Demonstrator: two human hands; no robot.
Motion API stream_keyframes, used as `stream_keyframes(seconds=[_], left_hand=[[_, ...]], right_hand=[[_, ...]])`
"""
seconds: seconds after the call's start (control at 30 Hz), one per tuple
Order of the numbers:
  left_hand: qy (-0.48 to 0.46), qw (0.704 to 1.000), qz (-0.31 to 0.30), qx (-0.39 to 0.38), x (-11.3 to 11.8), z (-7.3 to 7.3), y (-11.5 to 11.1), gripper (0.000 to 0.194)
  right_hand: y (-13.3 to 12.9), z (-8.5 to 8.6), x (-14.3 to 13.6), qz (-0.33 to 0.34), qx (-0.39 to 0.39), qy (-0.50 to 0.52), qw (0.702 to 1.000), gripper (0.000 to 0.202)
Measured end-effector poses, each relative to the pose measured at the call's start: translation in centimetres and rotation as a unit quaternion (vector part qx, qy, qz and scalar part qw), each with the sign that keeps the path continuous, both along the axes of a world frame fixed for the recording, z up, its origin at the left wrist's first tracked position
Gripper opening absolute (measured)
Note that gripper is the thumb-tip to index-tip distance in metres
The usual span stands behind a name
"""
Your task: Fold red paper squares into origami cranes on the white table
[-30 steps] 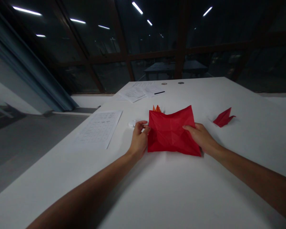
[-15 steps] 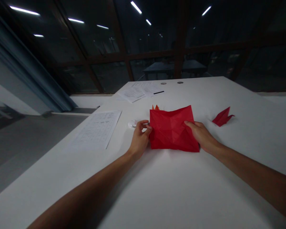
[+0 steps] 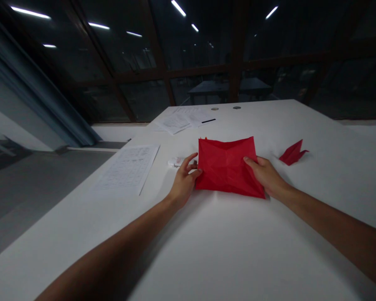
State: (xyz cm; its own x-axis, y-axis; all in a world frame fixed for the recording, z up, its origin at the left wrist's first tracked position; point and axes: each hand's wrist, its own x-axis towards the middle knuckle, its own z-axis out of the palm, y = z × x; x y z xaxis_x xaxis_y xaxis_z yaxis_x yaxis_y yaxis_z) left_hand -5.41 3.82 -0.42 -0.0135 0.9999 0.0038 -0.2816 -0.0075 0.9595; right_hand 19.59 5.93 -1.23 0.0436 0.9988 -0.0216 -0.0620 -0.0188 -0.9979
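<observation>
A creased sheet of red paper (image 3: 227, 167) is held up just above the white table, spread between both hands. My left hand (image 3: 184, 179) pinches its left edge, thumb in front and the other fingers partly behind. At the right edge, my right hand (image 3: 265, 173) grips the sheet with the thumb on its face and the fingers hidden behind. Fold lines cross near the middle of the paper. Behind its top left corner, the tips of an orange folded paper piece (image 3: 206, 138) peek out. To the right lies a red origami crane (image 3: 293, 153).
A small white object (image 3: 174, 161) lies left of the red paper. Printed sheets rest at the left (image 3: 128, 167) and far side, where a black pen or strip (image 3: 208, 121) lies. Two small round discs (image 3: 236, 108) sit near the far edge, before dark windows.
The red paper has tilted slightly, its lower left corner rising and its top edge shifting a little right. It now covers more of the orange piece. Both hands keep their hold.
</observation>
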Motion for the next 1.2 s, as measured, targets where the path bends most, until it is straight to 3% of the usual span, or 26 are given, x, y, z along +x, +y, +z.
stream_keyframes(seconds=[0.17,0.33,0.4,0.5,0.6,0.7,0.77,0.97,1.2], left_hand=[[-0.009,1.000,-0.021,0.021,0.1,0.0,0.0,0.066],[-0.013,1.000,0.006,0.013,0.0,-0.1,0.1,0.091],[-0.010,1.000,-0.003,0.014,-0.1,-0.3,0.3,0.084],[0.000,1.000,-0.006,0.003,-0.2,-0.6,0.6,0.051],[0.002,1.000,0.006,-0.009,-0.1,-0.6,0.7,0.033],[-0.003,1.000,0.012,-0.015,0.0,-0.3,0.6,0.032],[-0.007,1.000,0.017,-0.019,-0.1,-0.2,0.6,0.035],[0.005,1.000,0.003,0.000,-0.7,-0.5,1.1,0.049],[0.008,0.998,-0.039,0.042,-1.2,-0.8,1.6,0.046]], right_hand=[[0.0,0.1,0.1,0.015,0.024,0.023,0.999,0.026],[0.1,-0.1,0.3,-0.003,0.016,0.042,0.999,0.053],[0.0,-0.1,0.4,-0.012,0.016,0.047,0.999,0.068],[-0.1,0.0,0.5,-0.014,0.037,0.030,0.999,0.081],[0.1,-0.2,0.7,-0.011,0.073,-0.015,0.997,0.066],[0.7,-0.8,1.0,-0.017,0.081,-0.040,0.996,0.035],[1.0,-1.1,1.2,-0.018,0.068,-0.032,0.997,0.025],[1.1,-0.4,1.6,0.022,0.018,0.047,0.998,0.045],[1.1,0.6,1.6,0.089,-0.004,0.103,0.991,0.062]])
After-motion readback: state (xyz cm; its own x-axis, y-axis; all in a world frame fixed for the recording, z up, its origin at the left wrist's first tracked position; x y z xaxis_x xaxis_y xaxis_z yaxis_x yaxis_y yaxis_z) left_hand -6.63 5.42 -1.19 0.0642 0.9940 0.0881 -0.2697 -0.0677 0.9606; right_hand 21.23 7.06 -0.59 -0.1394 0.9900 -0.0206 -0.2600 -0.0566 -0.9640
